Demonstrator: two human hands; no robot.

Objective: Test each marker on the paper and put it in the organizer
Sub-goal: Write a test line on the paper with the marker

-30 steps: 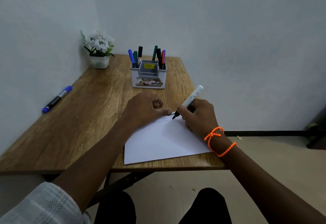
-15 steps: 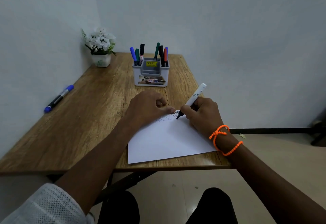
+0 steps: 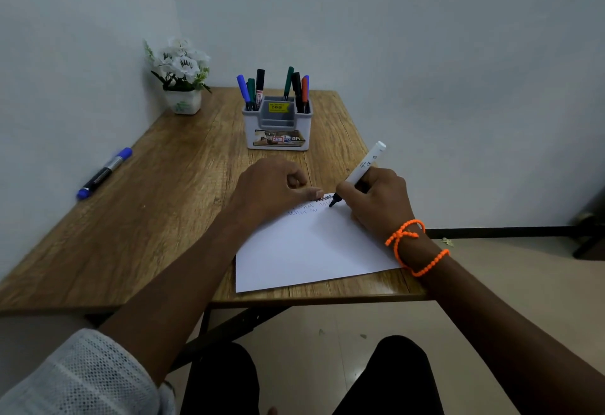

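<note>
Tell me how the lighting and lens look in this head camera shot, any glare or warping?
Head view: dim, soft, even light; a faint sheen on the table edge near the paper; wide-angle bending bows the table's sides; the organizer label stays blurry.

L hand (image 3: 271, 185) is laid knuckles-up, fingers curled, thumb stretched out to the right. R hand (image 3: 376, 200) is closed in a writing grip, wrist bent inward. Both forearms are extended fwd, converging.
</note>
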